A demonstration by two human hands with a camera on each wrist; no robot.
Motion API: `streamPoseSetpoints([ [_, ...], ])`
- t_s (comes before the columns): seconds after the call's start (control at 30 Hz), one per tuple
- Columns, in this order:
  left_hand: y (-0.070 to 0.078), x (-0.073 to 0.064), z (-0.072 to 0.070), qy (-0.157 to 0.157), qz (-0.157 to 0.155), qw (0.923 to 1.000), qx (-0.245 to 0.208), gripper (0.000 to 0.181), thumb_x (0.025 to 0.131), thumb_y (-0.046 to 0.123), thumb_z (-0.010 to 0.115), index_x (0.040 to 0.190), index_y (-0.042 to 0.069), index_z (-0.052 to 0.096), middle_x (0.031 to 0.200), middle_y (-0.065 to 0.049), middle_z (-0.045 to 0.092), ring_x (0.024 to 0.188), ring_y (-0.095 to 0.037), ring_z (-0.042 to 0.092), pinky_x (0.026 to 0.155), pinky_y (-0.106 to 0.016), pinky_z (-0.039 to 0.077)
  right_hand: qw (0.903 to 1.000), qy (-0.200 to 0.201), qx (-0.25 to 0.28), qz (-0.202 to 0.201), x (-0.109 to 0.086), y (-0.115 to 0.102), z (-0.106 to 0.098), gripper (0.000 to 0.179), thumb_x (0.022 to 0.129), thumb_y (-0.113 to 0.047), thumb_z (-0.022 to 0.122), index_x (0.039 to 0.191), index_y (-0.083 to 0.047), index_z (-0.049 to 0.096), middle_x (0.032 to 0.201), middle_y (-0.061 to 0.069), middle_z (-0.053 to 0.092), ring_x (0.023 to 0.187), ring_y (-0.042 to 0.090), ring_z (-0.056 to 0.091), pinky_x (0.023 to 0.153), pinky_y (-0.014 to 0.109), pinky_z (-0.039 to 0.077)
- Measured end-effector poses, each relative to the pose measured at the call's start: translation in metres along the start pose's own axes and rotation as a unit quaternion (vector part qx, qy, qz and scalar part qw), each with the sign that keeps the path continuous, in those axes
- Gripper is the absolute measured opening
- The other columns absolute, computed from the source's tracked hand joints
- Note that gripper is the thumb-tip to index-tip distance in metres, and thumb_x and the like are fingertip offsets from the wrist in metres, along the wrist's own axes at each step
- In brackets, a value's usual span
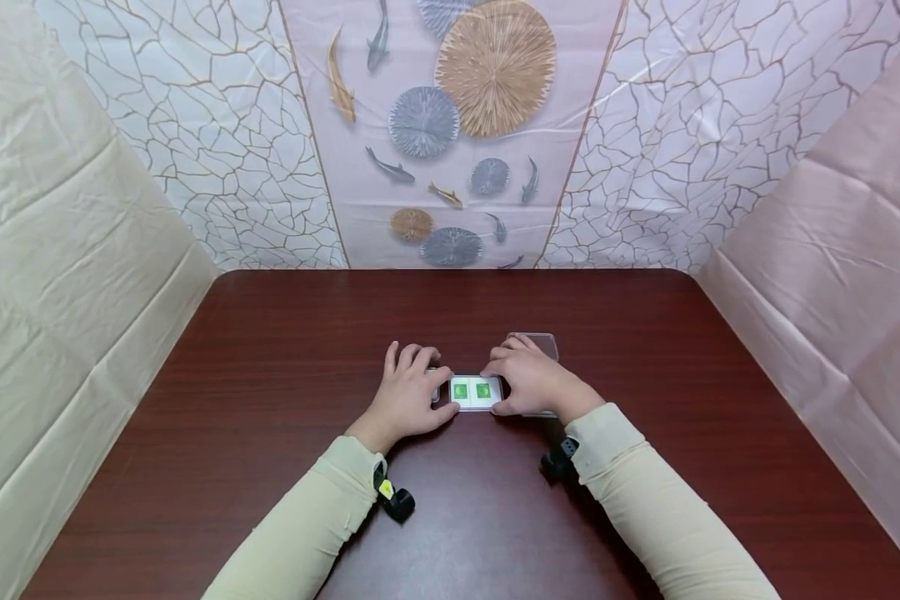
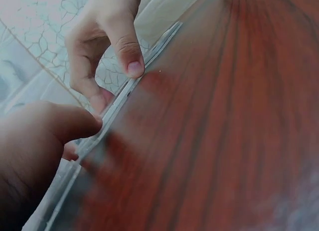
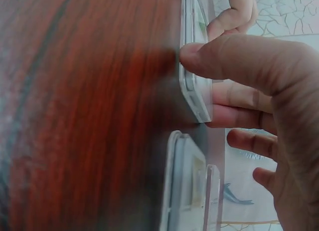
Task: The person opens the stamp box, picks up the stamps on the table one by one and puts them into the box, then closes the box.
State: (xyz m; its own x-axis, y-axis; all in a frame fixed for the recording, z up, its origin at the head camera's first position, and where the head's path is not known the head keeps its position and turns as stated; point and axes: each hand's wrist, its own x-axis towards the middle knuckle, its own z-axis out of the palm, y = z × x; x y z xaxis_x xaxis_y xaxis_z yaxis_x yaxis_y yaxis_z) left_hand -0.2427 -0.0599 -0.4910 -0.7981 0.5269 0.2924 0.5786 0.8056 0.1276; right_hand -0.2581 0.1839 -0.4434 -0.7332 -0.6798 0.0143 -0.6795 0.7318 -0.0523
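A small flat clear case, with a white face and two green squares, lies on the table between my hands. My left hand holds its left end between thumb and index finger, the other fingers spread. At the right end my right hand pinches the near and far edges with thumb and fingertips. In the left wrist view the case shows as a thin edge, close against the tabletop. The right wrist view has my right thumb on its near edge.
Another clear case lies beside the held one. A clear, rounded-corner piece sits partly behind my right hand, and part of a clear item shows beside my left fingers. Patterned cloth hangs behind the brown table.
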Motion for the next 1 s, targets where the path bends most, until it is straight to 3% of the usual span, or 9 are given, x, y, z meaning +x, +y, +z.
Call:
streamPoseSetpoints([
  [0.33, 0.002, 0.0, -0.004, -0.001, 0.004, 0.9998, 0.022, 0.039, 0.084, 0.055, 0.066, 0.11, 0.026, 0.068, 0.135, -0.005, 0.052, 0.131, -0.033, 0.039, 0.113, -0.068, 0.017, 0.9993, -0.012, 0.036, 0.002, 0.002, 0.002, -0.001, 0.047, 0.074, -0.036, 0.084, 0.114, -0.014, 0.076, 0.107, -0.001, 0.066, 0.114, 0.027, 0.055, 0.116, 0.057, 0.026],
  [0.57, 0.006, -0.001, 0.006, 0.009, -0.025, 0.9996, 0.01, 0.043, 0.081, 0.056, 0.062, 0.111, 0.024, 0.065, 0.127, -0.005, 0.055, 0.123, -0.03, 0.042, 0.114, -0.067, 0.014, 0.9979, -0.035, 0.047, 0.027, 0.001, 0.001, -0.004, 0.051, 0.074, -0.037, 0.085, 0.117, -0.014, 0.073, 0.11, 0.001, 0.065, 0.124, 0.033, 0.048, 0.116, 0.06, 0.021],
  [0.67, 0.01, -0.002, 0.007, -0.001, -0.039, 0.9991, 0.02, 0.05, 0.081, 0.06, 0.059, 0.115, 0.024, 0.064, 0.125, -0.005, 0.055, 0.123, -0.03, 0.043, 0.114, -0.066, 0.014, 0.995, -0.039, 0.082, 0.041, 0.0, 0.005, -0.006, 0.06, 0.074, -0.037, 0.087, 0.127, -0.015, 0.068, 0.11, -0.001, 0.065, 0.128, 0.034, 0.044, 0.116, 0.06, 0.018],
  [0.83, 0.013, -0.002, 0.007, -0.001, -0.055, 0.9981, 0.025, 0.06, 0.081, 0.063, 0.058, 0.124, 0.022, 0.063, 0.122, -0.006, 0.056, 0.124, -0.031, 0.044, 0.115, -0.064, 0.014, 0.9876, 0.02, 0.143, 0.06, -0.006, 0.034, -0.007, 0.072, 0.075, -0.037, 0.088, 0.138, -0.014, 0.061, 0.115, 0.003, 0.068, 0.132, 0.036, 0.039, 0.114, 0.057, 0.019],
  [0.93, 0.017, 0.0, 0.009, 0.008, -0.06, 0.9979, 0.023, 0.063, 0.08, 0.064, 0.057, 0.126, 0.02, 0.061, 0.122, -0.006, 0.057, 0.124, -0.031, 0.044, 0.116, -0.063, 0.013, 0.9868, 0.059, 0.126, 0.083, -0.014, 0.061, -0.009, 0.068, 0.078, -0.036, 0.084, 0.138, -0.012, 0.061, 0.126, 0.01, 0.066, 0.132, 0.039, 0.039, 0.114, 0.057, 0.02],
  [1.0, 0.021, 0.002, 0.01, 0.013, -0.061, 0.9978, 0.021, 0.065, 0.08, 0.065, 0.057, 0.128, 0.021, 0.06, 0.123, -0.005, 0.057, 0.124, -0.03, 0.044, 0.116, -0.063, 0.012, 0.9868, 0.062, 0.103, 0.109, -0.021, 0.079, -0.009, 0.067, 0.08, -0.035, 0.081, 0.139, -0.011, 0.06, 0.133, 0.014, 0.062, 0.133, 0.041, 0.039, 0.114, 0.058, 0.02],
])
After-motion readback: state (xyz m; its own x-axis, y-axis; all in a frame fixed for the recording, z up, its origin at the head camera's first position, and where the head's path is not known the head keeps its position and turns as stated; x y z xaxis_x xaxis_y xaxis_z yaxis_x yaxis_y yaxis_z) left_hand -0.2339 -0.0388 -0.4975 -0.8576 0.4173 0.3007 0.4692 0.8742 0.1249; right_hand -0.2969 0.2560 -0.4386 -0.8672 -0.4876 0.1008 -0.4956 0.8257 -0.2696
